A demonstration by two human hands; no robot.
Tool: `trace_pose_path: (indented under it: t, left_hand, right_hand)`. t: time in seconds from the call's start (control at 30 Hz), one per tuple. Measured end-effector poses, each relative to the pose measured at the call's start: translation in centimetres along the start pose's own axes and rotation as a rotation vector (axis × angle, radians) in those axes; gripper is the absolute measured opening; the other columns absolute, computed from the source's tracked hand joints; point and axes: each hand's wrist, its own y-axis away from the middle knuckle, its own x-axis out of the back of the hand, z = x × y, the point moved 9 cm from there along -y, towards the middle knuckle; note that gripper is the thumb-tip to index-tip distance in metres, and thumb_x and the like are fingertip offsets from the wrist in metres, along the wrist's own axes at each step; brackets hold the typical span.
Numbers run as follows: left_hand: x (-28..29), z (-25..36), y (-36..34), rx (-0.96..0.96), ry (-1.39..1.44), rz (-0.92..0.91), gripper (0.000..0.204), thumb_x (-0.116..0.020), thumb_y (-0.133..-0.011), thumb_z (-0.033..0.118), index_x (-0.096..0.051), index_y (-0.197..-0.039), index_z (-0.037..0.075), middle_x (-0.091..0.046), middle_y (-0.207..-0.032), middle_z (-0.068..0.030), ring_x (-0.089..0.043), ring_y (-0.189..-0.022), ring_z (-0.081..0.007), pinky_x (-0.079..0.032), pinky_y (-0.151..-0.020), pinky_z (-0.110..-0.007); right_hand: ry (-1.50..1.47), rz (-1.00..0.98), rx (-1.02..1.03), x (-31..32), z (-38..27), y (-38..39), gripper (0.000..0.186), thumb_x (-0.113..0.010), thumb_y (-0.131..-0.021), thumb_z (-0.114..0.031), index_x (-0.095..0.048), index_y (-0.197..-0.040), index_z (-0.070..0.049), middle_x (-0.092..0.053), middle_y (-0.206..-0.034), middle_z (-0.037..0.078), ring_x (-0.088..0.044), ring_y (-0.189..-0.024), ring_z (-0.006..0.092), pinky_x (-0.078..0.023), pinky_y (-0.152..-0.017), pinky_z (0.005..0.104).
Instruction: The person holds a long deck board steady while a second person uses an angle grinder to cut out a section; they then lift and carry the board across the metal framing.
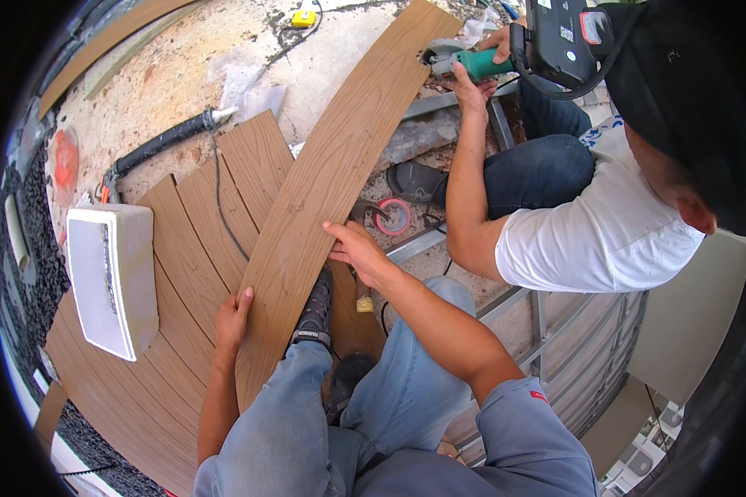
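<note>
A long brown decking board (331, 149) slants from near my legs up toward the far right, across the laid boards. My left hand (234, 321) holds its left edge at the near end, thumb on top and the other fingers mostly hidden. Farther up, my right hand (358, 253) grips the right edge, one finger reaching over the top face. At the board's far end, a co-worker's hands (474, 93) hold a green angle grinder (479, 64), its disc (443, 50) at the right edge of the board.
Laid decking (191, 273) spreads at left, with a white box-shaped thing (112, 277) on it. Metal framing (506, 306) runs along the right. A pink tape roll (392, 216) lies near the co-worker's shoe (414, 182). A yellow tape measure (303, 18) and cables lie farther back.
</note>
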Motion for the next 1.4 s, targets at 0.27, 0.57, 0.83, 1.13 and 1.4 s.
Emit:
trace_pose_path:
  t: [0.27, 0.57, 0.83, 1.13, 1.4]
  left_hand:
    - [0.12, 0.32, 0.09, -0.022, 0.011, 0.024, 0.069, -0.052, -0.094, 0.061, -0.066, -0.103, -0.007, -0.067, -0.092, -0.0273, -0.065, -0.088, -0.0347, -0.049, -0.082, -0.041]
    - [-0.07, 0.09, -0.08, -0.013, 0.007, -0.005, 0.07, -0.051, -0.094, 0.061, -0.065, -0.103, -0.007, -0.067, -0.092, -0.0274, -0.065, -0.088, -0.0356, -0.048, -0.082, -0.041]
    - [0.17, -0.23, -0.23, -0.03, -0.017, 0.019, 0.068, -0.05, -0.095, 0.061, -0.064, -0.101, -0.005, -0.066, -0.092, -0.0284, -0.064, -0.088, -0.0388, -0.048, -0.082, -0.043]
    - [0.1, -0.18, -0.19, -0.022, 0.006, 0.016, 0.068, -0.051, -0.095, 0.06, -0.065, -0.101, -0.006, -0.066, -0.092, -0.0281, -0.064, -0.087, -0.0373, -0.048, -0.081, -0.042]
    - [0.08, -0.06, -0.12, -0.024, 0.003, 0.016, 0.067, -0.051, -0.095, 0.06, -0.065, -0.1, -0.006, -0.066, -0.09, -0.0269, -0.064, -0.086, -0.0353, -0.048, -0.081, -0.042]
  right_hand:
    - [0.013, -0.003, -0.007, -0.03, 0.06, 0.01, 0.055, -0.058, -0.097, -0.039, -0.051, -0.133, 0.001, -0.06, -0.129, 0.013, -0.058, -0.117, 0.0227, -0.044, -0.103, 0.0374]
    - [-0.015, 0.017, 0.004, 0.15, 0.17, -0.18, 0.053, -0.064, -0.092, -0.04, -0.052, -0.122, 0.002, -0.059, -0.124, 0.014, -0.057, -0.113, 0.0246, -0.046, -0.099, 0.0401]
    - [-0.012, 0.014, -0.005, -0.12, -0.05, -0.14, 0.055, -0.064, -0.092, -0.04, -0.051, -0.124, 0.002, -0.059, -0.124, 0.014, -0.058, -0.113, 0.0236, -0.046, -0.099, 0.0395]
    - [0.01, 0.02, -0.024, 0.16, 0.28, -0.27, 0.054, -0.06, -0.096, -0.038, -0.052, -0.132, 0.001, -0.06, -0.128, 0.013, -0.059, -0.115, 0.0229, -0.044, -0.102, 0.0376]
    - [0.01, 0.018, -0.015, 0.04, 0.11, -0.1, 0.054, -0.06, -0.096, -0.038, -0.052, -0.132, 0.001, -0.06, -0.127, 0.012, -0.059, -0.115, 0.0224, -0.044, -0.101, 0.0374]
